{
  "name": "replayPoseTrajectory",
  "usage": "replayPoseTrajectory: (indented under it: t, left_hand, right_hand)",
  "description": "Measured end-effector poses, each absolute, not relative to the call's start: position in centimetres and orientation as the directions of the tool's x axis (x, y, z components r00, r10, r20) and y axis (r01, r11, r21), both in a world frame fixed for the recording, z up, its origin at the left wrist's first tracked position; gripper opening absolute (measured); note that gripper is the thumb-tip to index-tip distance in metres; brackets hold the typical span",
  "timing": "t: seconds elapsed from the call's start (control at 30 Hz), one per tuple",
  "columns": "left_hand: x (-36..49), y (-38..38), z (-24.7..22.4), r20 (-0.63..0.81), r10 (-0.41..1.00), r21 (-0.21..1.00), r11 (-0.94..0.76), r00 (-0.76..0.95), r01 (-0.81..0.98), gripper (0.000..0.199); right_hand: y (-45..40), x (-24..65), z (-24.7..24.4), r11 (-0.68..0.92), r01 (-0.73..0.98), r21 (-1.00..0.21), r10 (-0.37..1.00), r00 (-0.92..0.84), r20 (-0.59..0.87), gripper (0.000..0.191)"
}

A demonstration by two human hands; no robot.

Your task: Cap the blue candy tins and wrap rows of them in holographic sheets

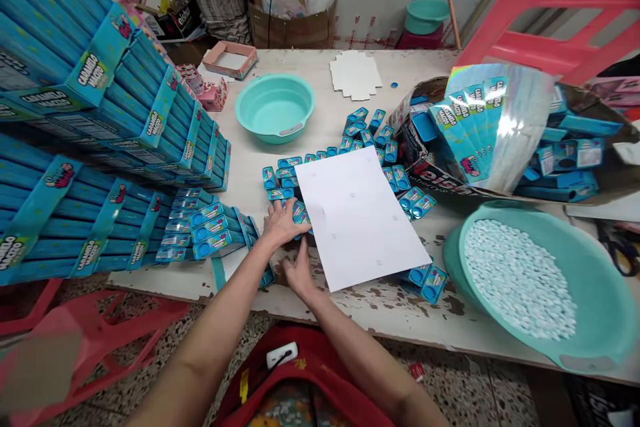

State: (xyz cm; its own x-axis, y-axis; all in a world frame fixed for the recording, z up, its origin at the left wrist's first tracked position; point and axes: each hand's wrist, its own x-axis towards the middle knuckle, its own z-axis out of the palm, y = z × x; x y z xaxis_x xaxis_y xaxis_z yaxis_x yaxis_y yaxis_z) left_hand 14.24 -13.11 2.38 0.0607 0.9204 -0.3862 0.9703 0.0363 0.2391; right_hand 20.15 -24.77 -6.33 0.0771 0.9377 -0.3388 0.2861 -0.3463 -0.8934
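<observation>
Small blue candy boxes (270, 178) stand close together on the worktable, several with their ends facing up. A white sheet (363, 220) lies tilted over many of them. My left hand (283, 221) rests on boxes at the sheet's left edge, its fingers spread and its thumb reaching toward the sheet. Just below it, my right hand (300, 270) is by the near side of the same boxes, with the index finger and thumb apart. Whether either hand grips a box is hard to make out.
Tall stacks of filled blue display boxes (150, 127) line the left. A turquoise basin (275, 107) sits behind the boxes. At right are a large basin of white candies (520, 280) and an open carton (435, 173). Pink stools stand around the table.
</observation>
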Motion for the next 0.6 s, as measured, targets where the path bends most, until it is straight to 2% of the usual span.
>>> replayPoseTrajectory:
  t: [0.1,0.17,0.23,0.33,0.43,0.6]
  left_hand:
    - [12.6,-13.5,2.3,-0.468,0.865,0.240,-0.070,0.179,0.968,0.098]
    - [12.4,-14.1,1.9,-0.488,0.857,0.199,-0.074,0.164,0.977,0.103]
    - [13.0,-14.6,1.4,-0.448,0.887,0.163,-0.046,0.115,0.986,0.104]
    - [14.0,-14.9,1.0,-0.366,0.930,0.143,0.021,0.033,0.989,0.094]
    - [14.3,-14.7,1.2,-0.332,0.943,0.140,0.064,-0.014,0.988,0.079]
    - [12.9,-16.5,2.3,-0.423,0.898,0.152,-0.062,0.122,0.986,0.075]
  right_hand:
    - [-26.6,19.0,-6.2,-0.287,0.298,-0.911,0.953,-0.012,-0.304,0.078]
    - [-26.7,18.3,-5.9,-0.205,0.314,-0.927,0.965,-0.093,-0.245,0.073]
    - [-26.0,18.0,-5.7,-0.171,0.336,-0.926,0.970,-0.108,-0.219,0.069]
    - [-24.5,18.8,-6.1,-0.239,0.355,-0.904,0.965,-0.015,-0.261,0.057]
    - [-23.9,20.9,-6.9,-0.348,0.302,-0.888,0.936,0.068,-0.344,0.050]
    - [-25.1,24.6,-6.7,-0.412,0.265,-0.872,0.911,0.149,-0.385,0.047]
